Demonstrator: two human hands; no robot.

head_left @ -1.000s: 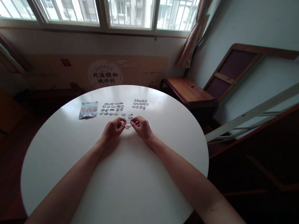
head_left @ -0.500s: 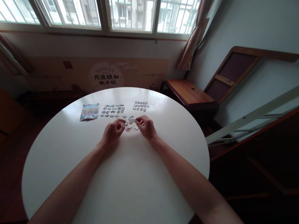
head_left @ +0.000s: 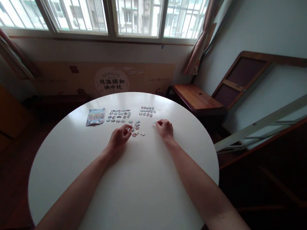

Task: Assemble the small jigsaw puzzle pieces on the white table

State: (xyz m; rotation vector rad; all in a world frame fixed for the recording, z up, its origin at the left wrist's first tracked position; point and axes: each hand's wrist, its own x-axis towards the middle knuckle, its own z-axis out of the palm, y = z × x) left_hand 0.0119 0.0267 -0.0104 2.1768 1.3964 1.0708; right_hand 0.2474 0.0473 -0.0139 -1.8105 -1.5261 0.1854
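Observation:
Over the white round table (head_left: 131,195), my right hand (head_left: 165,127) pinches a small jigsaw piece (head_left: 154,122) between thumb and fingers, close to the tabletop and apart from the other pieces. My left hand (head_left: 120,136) is at the left edge of a loose cluster of jigsaw pieces (head_left: 137,126). Its thumb and forefinger are closed on what looks like a pale jigsaw piece (head_left: 129,129), partly hidden by the fingers. Beyond the hands lie a larger group of pieces in rows (head_left: 118,116) and a smaller group in rows (head_left: 147,111) to its right.
A colourful printed sheet or packet (head_left: 95,116) lies left of the rows. Past the table's right edge stands a wooden stool or bench (head_left: 196,95), with a wooden frame (head_left: 241,75) against the wall. Barred windows (head_left: 137,9) run along the far side.
My right hand has moved right, away from the loose cluster, with a jigsaw piece in its fingers. My left hand stays beside the cluster. The camera view has shifted slightly.

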